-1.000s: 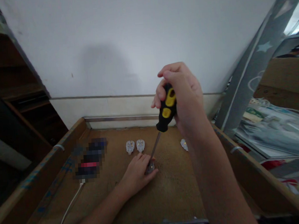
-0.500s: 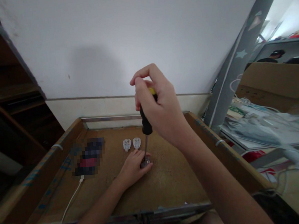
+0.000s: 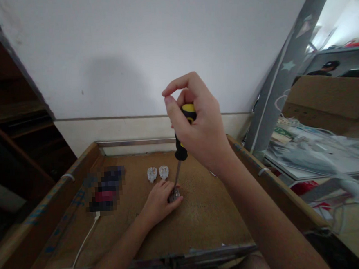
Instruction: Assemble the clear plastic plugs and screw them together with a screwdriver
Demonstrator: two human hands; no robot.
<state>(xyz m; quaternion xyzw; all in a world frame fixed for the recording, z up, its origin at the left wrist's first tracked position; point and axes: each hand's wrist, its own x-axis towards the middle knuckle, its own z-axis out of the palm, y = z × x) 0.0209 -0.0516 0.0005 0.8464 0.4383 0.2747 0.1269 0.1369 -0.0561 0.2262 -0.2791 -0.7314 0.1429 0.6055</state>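
My right hand (image 3: 199, 116) is closed round the black and yellow handle of a screwdriver (image 3: 181, 151), which leans with its top to the right. Its thin shaft runs down to a small clear plug (image 3: 174, 195) on the brown work surface (image 3: 200, 219). Fingers and thumb of my left hand (image 3: 161, 201) pinch that plug from either side and hold it against the surface. The screwdriver's tip is partly hidden by the left fingers. Just beyond my left hand lie two similar clear plugs, one on the left (image 3: 152, 174) and one on the right (image 3: 164, 172).
A blurred-out phone-like device (image 3: 108, 188) with a white cable (image 3: 84, 241) lies at the left. Raised wooden edges (image 3: 276, 193) border the surface, and a white wall (image 3: 105, 41) rises behind. At the right are a cardboard box (image 3: 330, 99), plastic bags (image 3: 310, 154) and a distant person (image 3: 328, 68).
My right hand has shifted a little to the right and loosened around the handle, so the screwdriver leans more and more yellow shows. My left hand and the plugs stay put.
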